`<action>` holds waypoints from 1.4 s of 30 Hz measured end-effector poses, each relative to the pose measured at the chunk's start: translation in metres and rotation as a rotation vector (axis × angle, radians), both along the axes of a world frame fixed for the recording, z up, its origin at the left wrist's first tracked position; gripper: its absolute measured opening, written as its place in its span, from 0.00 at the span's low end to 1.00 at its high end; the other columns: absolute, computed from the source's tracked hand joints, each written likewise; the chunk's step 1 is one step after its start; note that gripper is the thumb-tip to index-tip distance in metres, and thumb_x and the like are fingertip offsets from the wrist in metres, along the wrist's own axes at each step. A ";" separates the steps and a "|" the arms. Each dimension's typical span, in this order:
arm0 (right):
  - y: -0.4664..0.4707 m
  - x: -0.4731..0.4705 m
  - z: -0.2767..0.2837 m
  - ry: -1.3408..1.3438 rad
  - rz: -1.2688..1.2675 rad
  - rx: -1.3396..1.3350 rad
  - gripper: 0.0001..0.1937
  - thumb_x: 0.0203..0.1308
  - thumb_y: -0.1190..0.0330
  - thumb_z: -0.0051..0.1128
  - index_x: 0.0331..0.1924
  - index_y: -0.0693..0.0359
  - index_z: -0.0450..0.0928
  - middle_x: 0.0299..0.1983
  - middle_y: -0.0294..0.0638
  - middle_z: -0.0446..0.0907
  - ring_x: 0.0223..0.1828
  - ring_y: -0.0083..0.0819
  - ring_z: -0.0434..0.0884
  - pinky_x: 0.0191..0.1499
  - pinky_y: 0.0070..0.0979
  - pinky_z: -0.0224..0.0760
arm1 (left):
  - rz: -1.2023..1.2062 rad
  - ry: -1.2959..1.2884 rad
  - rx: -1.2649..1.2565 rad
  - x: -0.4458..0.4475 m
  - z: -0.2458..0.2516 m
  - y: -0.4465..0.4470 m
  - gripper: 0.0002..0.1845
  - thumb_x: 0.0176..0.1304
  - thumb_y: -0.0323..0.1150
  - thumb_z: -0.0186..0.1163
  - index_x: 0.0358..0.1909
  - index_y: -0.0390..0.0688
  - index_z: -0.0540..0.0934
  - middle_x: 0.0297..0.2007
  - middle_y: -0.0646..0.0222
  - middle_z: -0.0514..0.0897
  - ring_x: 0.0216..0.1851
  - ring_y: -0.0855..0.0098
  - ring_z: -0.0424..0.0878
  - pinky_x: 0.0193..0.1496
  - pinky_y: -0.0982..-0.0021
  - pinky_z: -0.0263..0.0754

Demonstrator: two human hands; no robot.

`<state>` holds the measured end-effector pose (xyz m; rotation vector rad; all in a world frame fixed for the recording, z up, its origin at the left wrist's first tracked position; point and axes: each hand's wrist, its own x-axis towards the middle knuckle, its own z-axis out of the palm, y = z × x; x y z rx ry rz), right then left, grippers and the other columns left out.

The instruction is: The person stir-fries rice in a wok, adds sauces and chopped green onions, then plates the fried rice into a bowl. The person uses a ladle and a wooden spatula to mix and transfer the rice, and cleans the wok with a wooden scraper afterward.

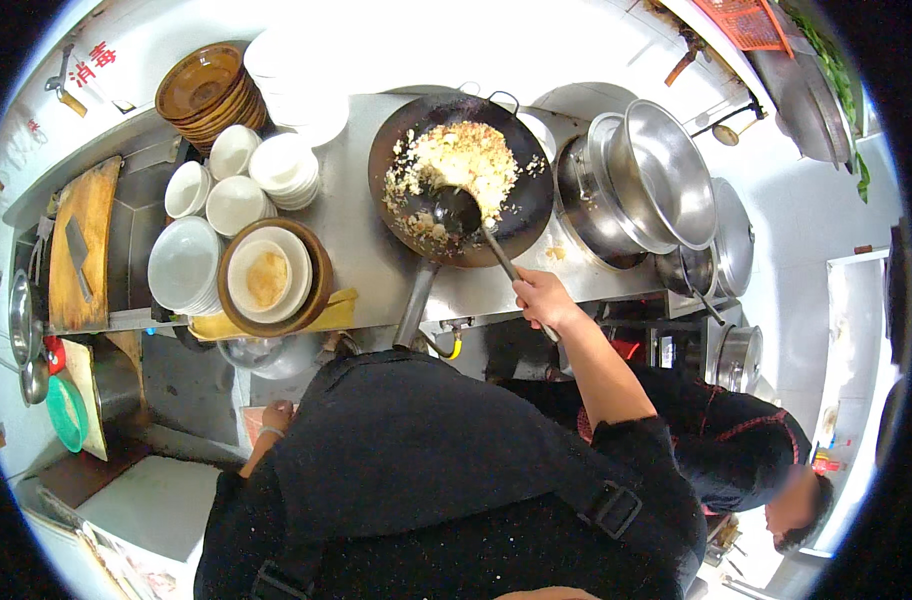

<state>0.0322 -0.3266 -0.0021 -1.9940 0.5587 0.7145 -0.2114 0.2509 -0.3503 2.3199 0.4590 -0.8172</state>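
My right hand (pixel 544 298) grips the long handle of a metal ladle (pixel 505 259). The ladle's dark bowl rests in a black wok (pixel 535 214), on its near side. Fried rice (pixel 467 154) is heaped at the wok's far side, and loose grains are scattered over its inner wall. The wok's handle (pixel 416 300) points towards my body, with no hand on it. Low on the left, my left hand (pixel 279 415) hangs beside my body, with a band on the wrist. Its fingers are too small and partly hidden to make out.
Stacked white bowls (pixel 235 202), brown bowls (pixel 205 82) and a brown bowl holding white ones (pixel 321 277) stand left. A cleaver (pixel 77 247) lies on a wooden board (pixel 103 225). Metal pots and basins (pixel 666 172) crowd the right. Another person (pixel 733 427) is close at my right.
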 end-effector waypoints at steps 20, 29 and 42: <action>0.011 0.118 -0.030 -0.669 0.403 -0.421 0.19 0.61 0.73 0.50 0.56 0.64 0.73 0.39 0.63 0.78 0.43 0.59 0.79 0.44 0.38 0.73 | 0.407 0.665 -1.438 0.231 0.251 -0.279 0.41 0.64 0.69 0.40 0.65 0.46 0.64 0.51 0.56 0.79 0.53 0.58 0.78 0.53 0.56 0.76; -0.117 -0.019 0.017 -0.523 0.965 -1.099 0.37 0.59 0.77 0.47 0.70 0.30 0.59 0.33 0.44 0.76 0.30 0.44 0.81 0.34 0.38 0.77 | 0.723 1.181 -1.924 0.235 0.267 -0.278 0.16 0.68 0.45 0.56 0.49 0.45 0.72 0.22 0.82 0.65 0.16 0.88 0.64 0.21 0.80 0.64; -0.059 -0.049 0.103 -0.890 0.154 -0.785 0.29 0.57 0.75 0.57 0.66 0.56 0.66 0.40 0.60 0.80 0.44 0.55 0.80 0.48 0.40 0.74 | -0.014 0.575 -1.960 0.237 0.371 -0.289 0.10 0.64 0.37 0.56 0.43 0.44 0.72 0.22 0.77 0.69 0.19 0.77 0.69 0.22 0.70 0.70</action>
